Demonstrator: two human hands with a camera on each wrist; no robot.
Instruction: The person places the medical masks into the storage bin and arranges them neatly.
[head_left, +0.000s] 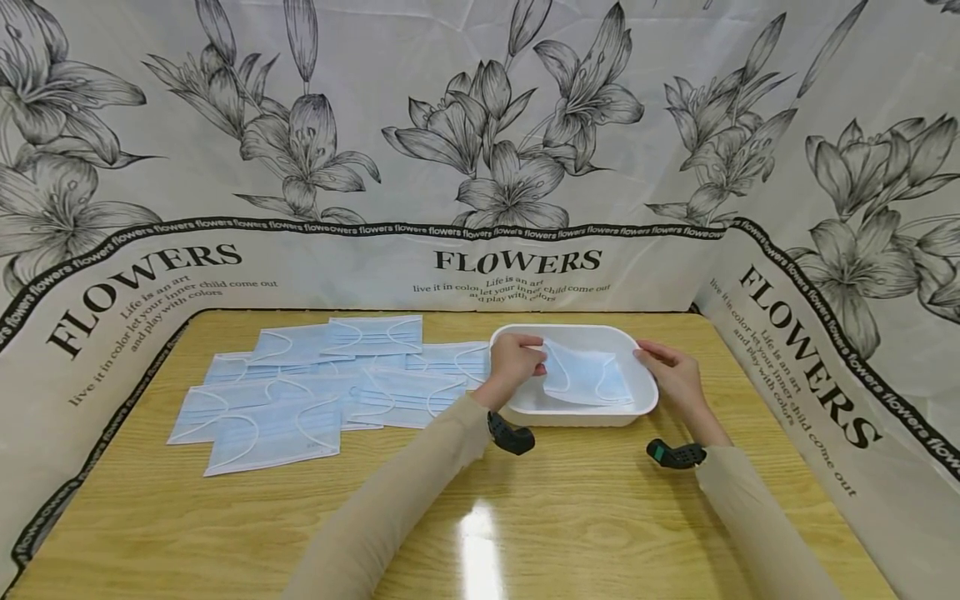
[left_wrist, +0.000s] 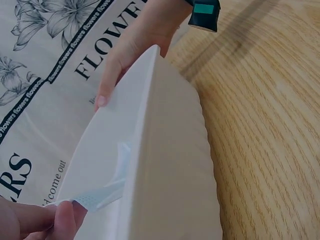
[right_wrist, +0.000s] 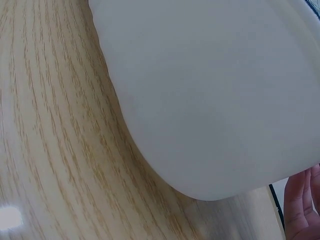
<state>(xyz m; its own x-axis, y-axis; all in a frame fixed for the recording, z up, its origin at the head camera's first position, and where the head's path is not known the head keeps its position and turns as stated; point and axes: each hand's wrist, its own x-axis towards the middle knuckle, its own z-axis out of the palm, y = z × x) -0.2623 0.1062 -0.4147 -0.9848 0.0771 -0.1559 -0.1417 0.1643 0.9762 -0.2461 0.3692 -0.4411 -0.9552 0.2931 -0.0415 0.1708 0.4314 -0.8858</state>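
Observation:
My left hand (head_left: pixel 516 365) reaches over the left side of a white plastic tub (head_left: pixel 570 418). Between thumb and fingers it pinches the left edge of a light-blue face mask (head_left: pixel 592 375), which spreads inside the tub with its white ear loops on top. In the left wrist view the pinched edge of the mask (left_wrist: pixel 95 199) rises toward the fingertips. At the tub's opposite end, my right hand (head_left: pixel 675 379) holds the rim. The right wrist view shows the tub's outer wall (right_wrist: pixel 210 100) and part of the right hand (right_wrist: pixel 302 205) at its edge.
Left of the tub, several overlapping blue face masks (head_left: pixel 277 433) lie spread on the wooden table (head_left: pixel 570 517). A flower-printed cloth (head_left: pixel 337 275) hangs behind and along both sides. Each wrist wears a black camera band (head_left: pixel 512 435).

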